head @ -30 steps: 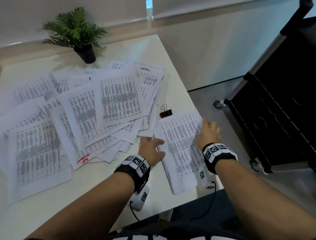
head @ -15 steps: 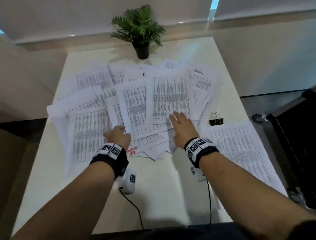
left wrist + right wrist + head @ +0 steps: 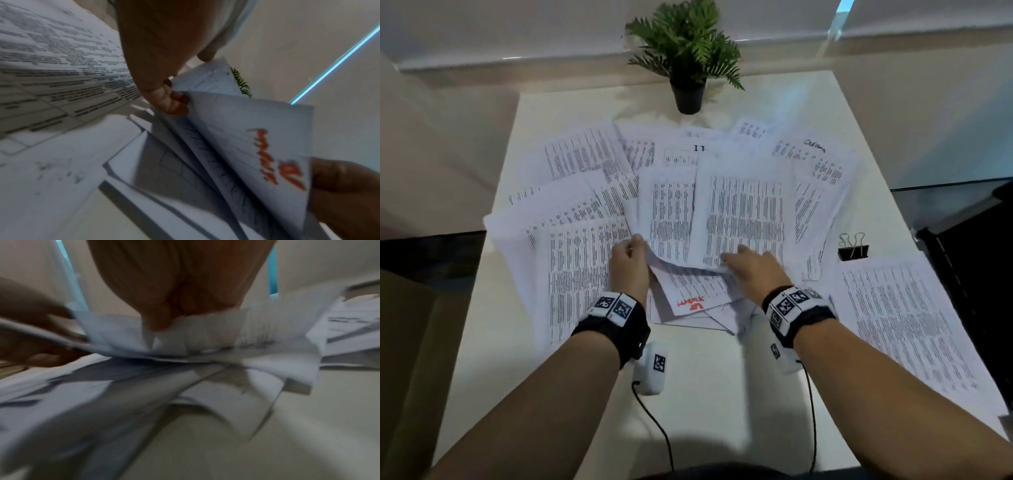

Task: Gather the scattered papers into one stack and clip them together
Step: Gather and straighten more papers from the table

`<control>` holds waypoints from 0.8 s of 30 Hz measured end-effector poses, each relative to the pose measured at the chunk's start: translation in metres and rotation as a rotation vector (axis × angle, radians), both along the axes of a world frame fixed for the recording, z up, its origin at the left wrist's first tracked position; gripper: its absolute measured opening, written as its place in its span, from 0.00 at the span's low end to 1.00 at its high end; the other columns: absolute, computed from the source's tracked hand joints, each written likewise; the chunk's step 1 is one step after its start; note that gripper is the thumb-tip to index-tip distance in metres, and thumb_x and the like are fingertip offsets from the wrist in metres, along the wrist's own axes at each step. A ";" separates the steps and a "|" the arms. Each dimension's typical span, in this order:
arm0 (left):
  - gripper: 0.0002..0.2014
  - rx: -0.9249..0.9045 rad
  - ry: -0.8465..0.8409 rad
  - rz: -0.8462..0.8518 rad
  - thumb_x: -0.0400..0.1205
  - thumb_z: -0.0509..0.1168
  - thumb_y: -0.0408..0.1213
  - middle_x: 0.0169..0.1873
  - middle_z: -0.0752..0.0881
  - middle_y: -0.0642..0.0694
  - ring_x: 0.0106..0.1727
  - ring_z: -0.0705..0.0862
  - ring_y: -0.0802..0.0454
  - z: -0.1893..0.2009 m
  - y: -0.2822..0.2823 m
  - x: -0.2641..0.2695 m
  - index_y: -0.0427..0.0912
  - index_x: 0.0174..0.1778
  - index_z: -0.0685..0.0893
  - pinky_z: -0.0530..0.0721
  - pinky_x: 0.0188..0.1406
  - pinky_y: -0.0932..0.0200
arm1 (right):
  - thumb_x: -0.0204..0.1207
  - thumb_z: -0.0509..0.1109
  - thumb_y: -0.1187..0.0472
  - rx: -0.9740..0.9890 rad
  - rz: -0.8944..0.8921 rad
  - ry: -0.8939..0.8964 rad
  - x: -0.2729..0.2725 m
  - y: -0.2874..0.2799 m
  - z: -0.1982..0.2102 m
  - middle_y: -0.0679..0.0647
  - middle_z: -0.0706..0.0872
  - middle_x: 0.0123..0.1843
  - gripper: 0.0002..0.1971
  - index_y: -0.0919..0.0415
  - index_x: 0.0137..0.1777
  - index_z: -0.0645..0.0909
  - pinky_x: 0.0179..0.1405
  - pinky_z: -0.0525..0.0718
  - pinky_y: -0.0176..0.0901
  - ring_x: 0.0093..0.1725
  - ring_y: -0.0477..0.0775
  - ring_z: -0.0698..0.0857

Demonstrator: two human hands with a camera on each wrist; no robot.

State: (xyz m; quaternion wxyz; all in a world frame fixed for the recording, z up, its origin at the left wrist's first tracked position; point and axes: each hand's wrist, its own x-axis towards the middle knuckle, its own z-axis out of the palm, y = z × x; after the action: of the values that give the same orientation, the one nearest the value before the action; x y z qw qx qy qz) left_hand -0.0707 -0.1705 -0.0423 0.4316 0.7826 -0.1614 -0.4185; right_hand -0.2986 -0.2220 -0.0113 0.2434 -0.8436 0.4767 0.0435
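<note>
Many printed sheets (image 3: 743,212) lie fanned over the white table (image 3: 722,394). My left hand (image 3: 635,245) pinches the lifted left edge of a central bundle; the left wrist view shows thumb and fingers (image 3: 174,100) curled on it. My right hand (image 3: 736,262) grips the same bundle's near edge, its fingers (image 3: 162,318) curled over the paper in a blurred view. A sheet with red writing (image 3: 690,303) (image 3: 267,154) hangs beneath, between both hands. A black binder clip (image 3: 853,246) sits to the right, untouched. A separate pile of sheets (image 3: 904,325) lies at the right edge.
A potted plant (image 3: 688,58) stands at the table's far edge. Dark furniture (image 3: 983,274) is close on the right, past the table edge. Cables (image 3: 657,428) from the wrist cameras trail over the bare near part of the table.
Both hands left the right-hand pile, moved left to the central spread and took hold of a bundle, lifting its near edge. My view swung left.
</note>
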 end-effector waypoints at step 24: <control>0.24 -0.063 -0.035 -0.275 0.85 0.62 0.41 0.72 0.78 0.50 0.70 0.77 0.49 0.042 0.039 0.014 0.52 0.78 0.68 0.71 0.73 0.46 | 0.74 0.61 0.73 0.245 -0.684 -0.389 0.027 -0.005 -0.023 0.53 0.68 0.34 0.15 0.58 0.31 0.63 0.39 0.78 0.44 0.39 0.54 0.74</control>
State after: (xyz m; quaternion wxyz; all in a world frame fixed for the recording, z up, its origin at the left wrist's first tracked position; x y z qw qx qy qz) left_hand -0.0568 -0.1316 -0.0002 0.3916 0.7464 -0.2876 -0.4547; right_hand -0.2713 -0.2275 -0.0340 0.4279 -0.5937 0.6662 -0.1437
